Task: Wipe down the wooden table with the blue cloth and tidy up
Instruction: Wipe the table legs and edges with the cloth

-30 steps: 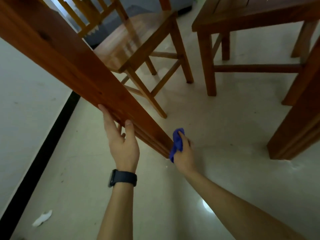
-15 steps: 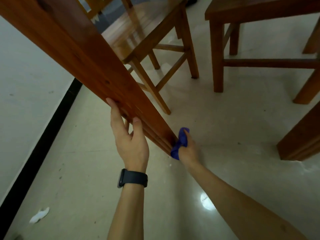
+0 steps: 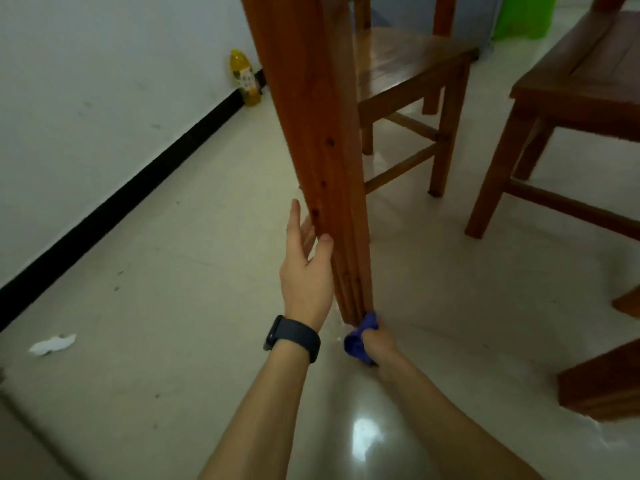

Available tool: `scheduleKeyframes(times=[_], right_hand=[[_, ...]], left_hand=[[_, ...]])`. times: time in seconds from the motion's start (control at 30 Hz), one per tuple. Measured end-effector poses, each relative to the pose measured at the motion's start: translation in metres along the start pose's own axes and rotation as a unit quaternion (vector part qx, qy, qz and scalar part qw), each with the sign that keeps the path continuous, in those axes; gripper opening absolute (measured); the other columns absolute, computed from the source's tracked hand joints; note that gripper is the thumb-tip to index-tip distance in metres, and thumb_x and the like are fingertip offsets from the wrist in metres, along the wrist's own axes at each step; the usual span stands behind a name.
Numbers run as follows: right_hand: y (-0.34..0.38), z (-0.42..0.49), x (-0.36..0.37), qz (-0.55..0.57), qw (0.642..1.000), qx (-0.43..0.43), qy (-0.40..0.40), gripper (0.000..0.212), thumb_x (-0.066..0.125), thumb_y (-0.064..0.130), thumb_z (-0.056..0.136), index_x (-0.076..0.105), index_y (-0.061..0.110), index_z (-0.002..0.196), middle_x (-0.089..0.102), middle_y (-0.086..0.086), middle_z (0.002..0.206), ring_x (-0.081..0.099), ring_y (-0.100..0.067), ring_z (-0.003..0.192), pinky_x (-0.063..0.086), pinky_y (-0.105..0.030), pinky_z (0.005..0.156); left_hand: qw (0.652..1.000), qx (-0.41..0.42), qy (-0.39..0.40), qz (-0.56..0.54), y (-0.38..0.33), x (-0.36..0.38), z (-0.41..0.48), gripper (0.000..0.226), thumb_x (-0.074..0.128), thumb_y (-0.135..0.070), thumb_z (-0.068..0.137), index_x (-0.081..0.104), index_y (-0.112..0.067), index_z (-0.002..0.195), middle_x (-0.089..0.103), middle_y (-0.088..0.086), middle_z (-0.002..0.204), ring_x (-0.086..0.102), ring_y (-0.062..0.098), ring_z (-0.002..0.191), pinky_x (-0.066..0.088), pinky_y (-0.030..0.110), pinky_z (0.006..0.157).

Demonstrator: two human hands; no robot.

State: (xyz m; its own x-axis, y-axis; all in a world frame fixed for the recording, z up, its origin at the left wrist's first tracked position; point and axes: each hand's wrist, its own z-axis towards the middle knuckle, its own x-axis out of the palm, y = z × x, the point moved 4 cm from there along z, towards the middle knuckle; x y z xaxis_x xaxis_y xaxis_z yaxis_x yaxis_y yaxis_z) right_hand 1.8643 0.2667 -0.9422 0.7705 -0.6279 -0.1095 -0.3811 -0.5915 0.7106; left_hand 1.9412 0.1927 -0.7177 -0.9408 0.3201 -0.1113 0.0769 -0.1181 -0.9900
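Note:
A thick wooden table leg (image 3: 311,133) runs from the top of the view down to the pale floor. My left hand (image 3: 306,271), with a black watch on the wrist, rests against the leg's lower left side, thumb on its front face and fingers behind. My right hand (image 3: 379,342) grips the bunched blue cloth (image 3: 360,336) and presses it against the foot of the leg at floor level. Part of the cloth is hidden in my fist.
Two wooden chairs stand behind, one (image 3: 408,74) just past the leg and one (image 3: 571,98) at the right. Another table leg (image 3: 602,386) is at the lower right. A yellow bottle (image 3: 244,77) stands by the wall. White paper scrap (image 3: 52,344) lies on the floor at left.
The view has swung so the leg now looks near upright. My right hand slid the cloth down to the leg's foot. My left hand stays low on the leg.

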Motion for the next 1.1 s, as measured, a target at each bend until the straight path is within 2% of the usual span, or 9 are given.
scheduleKeyframes(times=[0.07, 0.2, 0.3, 0.43, 0.57, 0.7, 0.83, 0.97, 1.1], right_hand=[[-0.009, -0.022, -0.005, 0.071, 0.996, 0.046, 0.032, 0.024, 0.050, 0.001, 0.093, 0.057, -0.007, 0.115, 0.058, -0.016, 0.076, 0.054, -0.025, 0.060, 0.043, -0.025, 0.043], [-0.009, -0.068, -0.005, 0.252, 0.949, 0.110, 0.152, 0.025, 0.050, 0.005, 0.092, 0.061, -0.007, 0.110, 0.070, -0.021, 0.086, 0.070, -0.026, 0.063, 0.054, -0.027, 0.047], [-0.004, -0.088, -0.007, 0.272, 0.932, 0.123, 0.205, 0.040, 0.052, 0.026, 0.097, 0.061, -0.004, 0.123, 0.067, -0.025, 0.118, 0.071, -0.033, 0.095, 0.060, -0.042, 0.082], [-0.007, -0.093, -0.008, 0.169, 0.947, 0.107, 0.253, 0.047, 0.046, 0.045, 0.100, 0.069, 0.009, 0.122, 0.064, -0.021, 0.127, 0.061, -0.039, 0.116, 0.037, -0.060, 0.110], [0.019, -0.082, -0.021, 0.009, 0.985, 0.018, 0.173, 0.041, 0.044, 0.042, 0.100, 0.069, 0.013, 0.116, 0.071, -0.008, 0.118, 0.069, -0.035, 0.105, 0.050, -0.047, 0.096], [0.076, -0.077, -0.045, -0.015, 0.988, -0.134, 0.077, 0.030, 0.043, 0.036, 0.103, 0.058, 0.020, 0.122, 0.063, -0.006, 0.130, 0.064, -0.025, 0.111, 0.050, -0.040, 0.094], [0.141, -0.100, -0.043, -0.093, 0.935, -0.342, -0.020, 0.065, 0.047, 0.056, 0.095, 0.018, 0.041, 0.152, 0.029, 0.012, 0.156, 0.038, -0.002, 0.130, 0.037, -0.032, 0.106], [0.174, -0.106, -0.012, -0.137, 0.879, -0.455, -0.034, 0.073, 0.037, 0.061, 0.095, -0.001, 0.042, 0.155, 0.031, 0.034, 0.143, 0.039, 0.027, 0.115, 0.037, -0.006, 0.093], [0.172, -0.101, -0.003, -0.141, 0.852, -0.494, -0.102, 0.067, 0.033, 0.055, 0.101, 0.001, 0.037, 0.156, 0.022, 0.016, 0.160, 0.033, -0.002, 0.141, 0.032, -0.037, 0.117]], left_hand=[[0.995, -0.073, 0.027, 0.061, 0.032, -0.012, -0.006, 0.069, 0.056, -0.038, 0.097, 0.015, -0.044, 0.153, 0.051, -0.016, 0.135, 0.054, 0.002, 0.120, 0.044, 0.023, 0.097], [0.924, -0.232, 0.220, 0.207, 0.127, -0.025, -0.048, 0.095, 0.069, -0.057, 0.082, 0.017, -0.028, 0.156, 0.034, -0.001, 0.156, 0.039, 0.015, 0.137, 0.032, 0.027, 0.109], [0.903, -0.272, 0.276, 0.185, 0.160, -0.024, -0.076, 0.094, 0.076, -0.062, 0.070, 0.033, -0.036, 0.149, 0.050, -0.006, 0.141, 0.052, 0.013, 0.121, 0.044, 0.025, 0.101], [0.916, -0.261, 0.221, 0.207, 0.173, -0.032, -0.072, 0.058, 0.076, -0.032, 0.080, 0.049, -0.035, 0.132, 0.062, 0.000, 0.124, 0.061, 0.020, 0.105, 0.054, 0.032, 0.088], [0.912, -0.249, 0.108, 0.308, 0.178, -0.053, -0.057, 0.050, 0.060, -0.020, 0.085, 0.047, -0.034, 0.131, 0.065, 0.006, 0.117, 0.062, 0.031, 0.103, 0.053, 0.037, 0.086], [0.938, -0.310, -0.079, 0.130, 0.186, -0.079, -0.041, 0.036, 0.056, -0.025, 0.083, 0.052, -0.038, 0.116, 0.066, 0.001, 0.105, 0.064, 0.027, 0.095, 0.055, 0.041, 0.086], [0.960, -0.195, -0.197, -0.028, 0.145, -0.061, -0.001, 0.036, 0.057, -0.017, 0.087, 0.050, -0.045, 0.109, 0.062, -0.009, 0.109, 0.062, 0.014, 0.100, 0.052, 0.031, 0.085], [0.982, -0.111, -0.088, -0.122, 0.093, -0.014, 0.030, 0.036, 0.054, -0.020, 0.093, 0.055, -0.052, 0.109, 0.065, -0.025, 0.095, 0.062, -0.008, 0.086, 0.051, 0.011, 0.071], [0.986, -0.141, 0.001, 0.084, 0.134, -0.006, 0.013, 0.031, 0.048, -0.026, 0.092, 0.056, -0.041, 0.118, 0.066, -0.004, 0.113, 0.062, 0.020, 0.102, 0.051, 0.033, 0.087]])
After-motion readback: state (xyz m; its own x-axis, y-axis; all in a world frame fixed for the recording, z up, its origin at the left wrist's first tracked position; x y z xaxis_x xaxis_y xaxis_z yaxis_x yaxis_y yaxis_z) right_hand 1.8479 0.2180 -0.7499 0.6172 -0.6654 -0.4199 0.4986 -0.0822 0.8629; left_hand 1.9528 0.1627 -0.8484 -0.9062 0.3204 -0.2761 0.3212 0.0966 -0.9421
